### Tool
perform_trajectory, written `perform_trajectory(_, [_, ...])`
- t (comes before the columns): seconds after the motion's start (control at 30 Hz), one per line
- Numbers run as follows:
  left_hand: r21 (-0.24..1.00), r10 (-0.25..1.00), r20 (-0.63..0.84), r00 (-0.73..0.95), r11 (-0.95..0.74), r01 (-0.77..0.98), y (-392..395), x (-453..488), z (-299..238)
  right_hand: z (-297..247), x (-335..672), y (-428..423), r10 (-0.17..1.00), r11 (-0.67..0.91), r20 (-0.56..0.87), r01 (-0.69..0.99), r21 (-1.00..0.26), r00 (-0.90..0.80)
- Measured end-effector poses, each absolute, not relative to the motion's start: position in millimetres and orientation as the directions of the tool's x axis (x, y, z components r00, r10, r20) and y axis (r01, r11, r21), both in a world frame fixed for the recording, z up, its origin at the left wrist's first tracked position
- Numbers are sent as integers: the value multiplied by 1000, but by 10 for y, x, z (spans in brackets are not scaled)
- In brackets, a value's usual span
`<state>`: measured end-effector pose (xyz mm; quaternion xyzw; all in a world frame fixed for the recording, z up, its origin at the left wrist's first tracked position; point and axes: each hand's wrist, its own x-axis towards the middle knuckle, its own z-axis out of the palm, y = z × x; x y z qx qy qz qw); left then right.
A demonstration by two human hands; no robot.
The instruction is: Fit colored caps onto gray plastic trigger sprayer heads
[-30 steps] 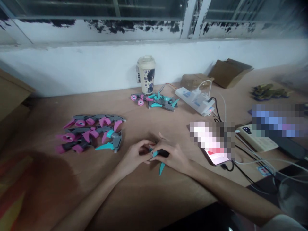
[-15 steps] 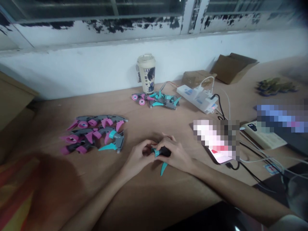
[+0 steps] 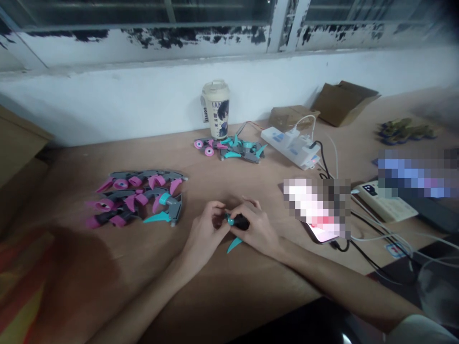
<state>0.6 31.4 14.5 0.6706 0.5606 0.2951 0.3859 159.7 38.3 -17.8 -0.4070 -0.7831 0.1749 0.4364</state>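
Note:
Between my two hands is a small toy part in dark grey and teal (image 3: 234, 244), with a curved teal spike sticking out below the fingers. My left hand (image 3: 204, 229) pinches it at its teal ring. From the other side, my right hand (image 3: 258, 227) closes around the dark body, hiding much of it. To the left lie several grey-and-pink toy pieces (image 3: 138, 191) in rows. At their right end is a grey piece with a teal ring and spike (image 3: 175, 208).
Behind my hands lies a cluster of grey, teal and pink pieces (image 3: 244, 148), in front of a lidded coffee cup (image 3: 217, 112). A white power strip (image 3: 290, 145), a lit phone (image 3: 324, 229), cables and a cream power bank (image 3: 385, 203) lie to the right. Cardboard boxes (image 3: 342, 102) stand behind.
The toy part has turned in my fingers, so its teal spike now points down and to the left. Both hands stay on it. The whole view has shifted slightly.

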Motion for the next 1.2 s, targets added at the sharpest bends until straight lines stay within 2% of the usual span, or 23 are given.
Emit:
perform_trajectory(0.1, [622, 989, 7, 145, -118, 774, 300, 27, 280, -177, 1604, 385, 796, 597, 544, 486, -638, -264])
perform_trajectory(0.2, [390, 982, -22, 190, -166, 906, 262, 49, 375, -179, 1594, 381, 776, 622, 570, 479, -620, -270])
perform_trajectory(0.3, [271, 978, -11, 210, -199, 942, 208, 76, 382, -187, 1574, 382, 758, 643, 584, 474, -601, -288])
perform_trajectory(0.43, [205, 977, 57, 206, -213, 955, 213, 56, 339, -173, 1564, 388, 767, 633, 580, 471, -614, -275])
perform_trajectory(0.53, [270, 977, 119, 177, -203, 941, 316, -47, 346, -140, 1579, 388, 783, 615, 573, 432, -660, -240])
perform_trajectory(0.6, [428, 976, 106, 191, -218, 877, 400, -135, 378, -120, 1594, 390, 799, 598, 567, 370, -712, -200])
perform_trajectory(0.7, [679, 977, -15, 213, -147, 719, 483, -228, 455, -113, 1607, 401, 836, 548, 533, 245, -800, -132])
perform_trajectory(0.8, [823, 967, -163, 196, 24, 568, 502, -248, 547, -128, 1603, 411, 876, 480, 469, 128, -868, -110])
perform_trajectory(0.87, [851, 949, -221, 225, 74, 520, 493, -239, 600, -138, 1597, 409, 892, 445, 435, 66, -893, -121])
perform_trajectory(0.93, [846, 939, -223, 260, 54, 531, 477, -229, 629, -140, 1590, 401, 899, 423, 417, 25, -906, -136])
perform_trajectory(1.2, [725, 950, -52, 309, -177, 666, 401, -195, 565, -128, 1575, 366, 870, 477, 462, 57, -877, -170])
